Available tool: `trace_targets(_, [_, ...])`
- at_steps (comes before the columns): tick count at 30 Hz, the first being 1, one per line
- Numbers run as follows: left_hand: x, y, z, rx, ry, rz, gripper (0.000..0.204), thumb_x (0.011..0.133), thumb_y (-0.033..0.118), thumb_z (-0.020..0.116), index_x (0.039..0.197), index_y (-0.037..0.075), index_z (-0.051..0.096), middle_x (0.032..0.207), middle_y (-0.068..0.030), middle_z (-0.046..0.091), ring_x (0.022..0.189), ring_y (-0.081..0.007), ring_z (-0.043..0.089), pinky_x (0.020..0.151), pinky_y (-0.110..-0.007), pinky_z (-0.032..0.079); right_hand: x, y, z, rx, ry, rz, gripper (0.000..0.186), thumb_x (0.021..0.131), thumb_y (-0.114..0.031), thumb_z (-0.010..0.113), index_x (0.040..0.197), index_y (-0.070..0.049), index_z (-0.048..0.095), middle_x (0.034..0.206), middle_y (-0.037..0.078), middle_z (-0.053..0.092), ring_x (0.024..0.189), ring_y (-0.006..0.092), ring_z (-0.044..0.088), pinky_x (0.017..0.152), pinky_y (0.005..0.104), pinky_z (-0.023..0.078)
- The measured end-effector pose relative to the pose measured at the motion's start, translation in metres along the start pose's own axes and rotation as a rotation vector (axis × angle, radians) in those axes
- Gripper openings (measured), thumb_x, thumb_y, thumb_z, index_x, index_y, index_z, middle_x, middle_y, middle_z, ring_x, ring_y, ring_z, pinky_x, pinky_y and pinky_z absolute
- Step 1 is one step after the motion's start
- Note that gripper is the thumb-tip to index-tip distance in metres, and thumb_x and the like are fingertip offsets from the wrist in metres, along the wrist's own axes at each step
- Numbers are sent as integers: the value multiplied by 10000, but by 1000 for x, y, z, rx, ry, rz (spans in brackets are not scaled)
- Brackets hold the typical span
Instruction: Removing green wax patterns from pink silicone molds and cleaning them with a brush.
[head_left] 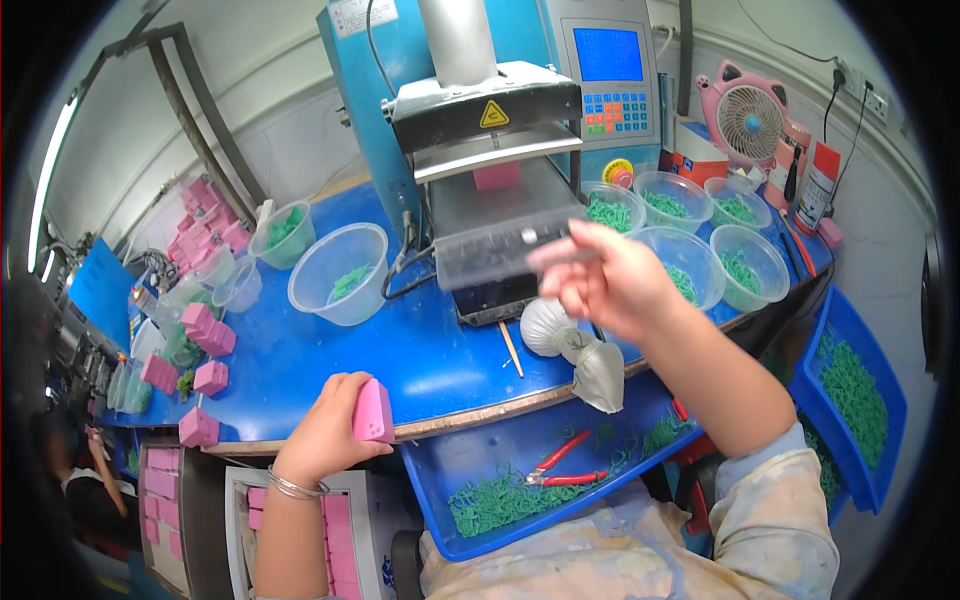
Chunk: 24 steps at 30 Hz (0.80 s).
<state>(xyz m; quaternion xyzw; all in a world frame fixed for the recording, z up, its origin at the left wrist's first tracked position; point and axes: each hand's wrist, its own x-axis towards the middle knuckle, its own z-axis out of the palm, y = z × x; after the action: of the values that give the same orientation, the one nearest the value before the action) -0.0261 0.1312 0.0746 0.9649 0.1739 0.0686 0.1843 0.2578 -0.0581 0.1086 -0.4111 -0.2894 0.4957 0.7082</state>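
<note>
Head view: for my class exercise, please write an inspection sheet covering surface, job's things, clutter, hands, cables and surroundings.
Surface: blue tabletop, front edge looks worn.
Job's things: pink block in the left hand; pink piece in the press; green strips in clear bowls.
Clutter: red-handled cutters in the blue tray with green strips; wooden stick on the tabletop.
Hands: left grips the pink block; right hand blurred before the press, contact unclear.
Cables: black cable beside the press; black plug at the wall.
Surroundings: pink fan at right; another person far left.
</note>
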Motion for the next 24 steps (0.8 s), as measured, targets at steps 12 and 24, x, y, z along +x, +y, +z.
trace_targets(12, [-13, 78, -14, -93, 691, 256, 929, 545, 328, 821, 1289, -9, 378, 1109, -144, 429, 1015, -245, 452, 882, -333, 380, -77, 57, 25, 277, -452, 464, 622, 850, -54, 437, 1384, -76, 118, 1133, 271, 521, 657, 271, 652, 510, 283, 533])
trace_targets(24, [10, 8, 28, -92, 486, -90, 734, 539, 203, 817, 1136, -6, 444, 1113, -177, 451, 1027, -316, 480, 906, -355, 392, -92, 143, 47, 315, -691, 770, 682, 896, -129, 451, 1400, -86, -5, 1180, 215, 508, 751, 241, 635, 625, 295, 530])
